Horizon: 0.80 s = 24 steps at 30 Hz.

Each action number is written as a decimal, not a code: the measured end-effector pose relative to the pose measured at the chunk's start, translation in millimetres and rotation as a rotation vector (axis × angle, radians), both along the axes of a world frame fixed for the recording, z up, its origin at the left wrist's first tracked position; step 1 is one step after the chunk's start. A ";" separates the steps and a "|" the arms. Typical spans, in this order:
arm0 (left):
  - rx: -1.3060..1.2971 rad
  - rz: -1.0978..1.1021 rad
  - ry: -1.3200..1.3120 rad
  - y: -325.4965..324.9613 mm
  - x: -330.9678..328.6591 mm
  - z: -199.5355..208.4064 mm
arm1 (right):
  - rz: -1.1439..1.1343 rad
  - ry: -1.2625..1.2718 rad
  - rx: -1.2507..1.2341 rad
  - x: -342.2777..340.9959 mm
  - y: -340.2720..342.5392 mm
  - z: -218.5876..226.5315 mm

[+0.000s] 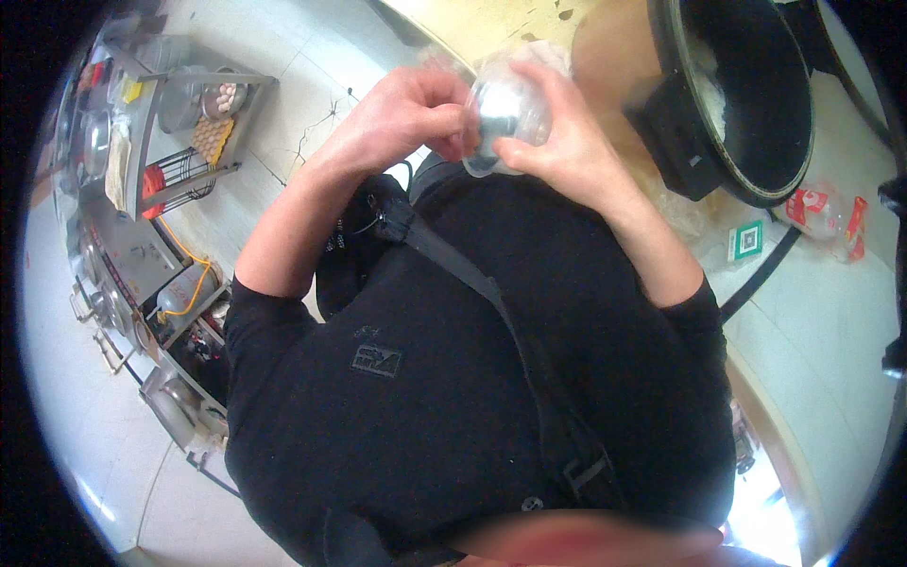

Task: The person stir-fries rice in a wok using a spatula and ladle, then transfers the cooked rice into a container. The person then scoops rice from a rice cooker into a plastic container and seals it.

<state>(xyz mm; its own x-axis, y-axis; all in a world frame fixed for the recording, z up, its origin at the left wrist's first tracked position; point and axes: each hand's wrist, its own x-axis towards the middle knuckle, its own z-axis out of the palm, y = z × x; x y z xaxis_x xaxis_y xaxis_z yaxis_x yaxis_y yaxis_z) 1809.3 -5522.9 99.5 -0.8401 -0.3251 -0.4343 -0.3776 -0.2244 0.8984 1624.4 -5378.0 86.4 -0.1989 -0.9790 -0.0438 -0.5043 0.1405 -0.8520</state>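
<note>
Above tiled floor [283,85], plastic container [505,109] between both hands.

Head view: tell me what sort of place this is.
Probably a commercial or canteen kitchen. A large black rice cooker stands open on the counter, a metal rack holds bowls and trays, and the floor is tiled. Both hands hold a clear plastic container.

Large black cooker pot [746,104], metal rack with eggs [203,113], red-and-white packet [822,213], yellow hose [189,260]
</note>
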 end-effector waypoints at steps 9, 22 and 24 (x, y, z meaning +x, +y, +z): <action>0.171 -0.001 0.035 -9.4 -2.8 -13.7 | 0.031 -0.054 0.046 -7.0 -5.3 -3.3; 0.038 0.172 0.087 -24.7 -10.0 -36.0 | -0.019 -0.712 -0.078 -2.1 -2.3 -14.7; 0.034 0.083 0.024 -17.4 -15.3 -28.8 | -0.022 -0.783 -0.162 -2.4 -3.8 -12.5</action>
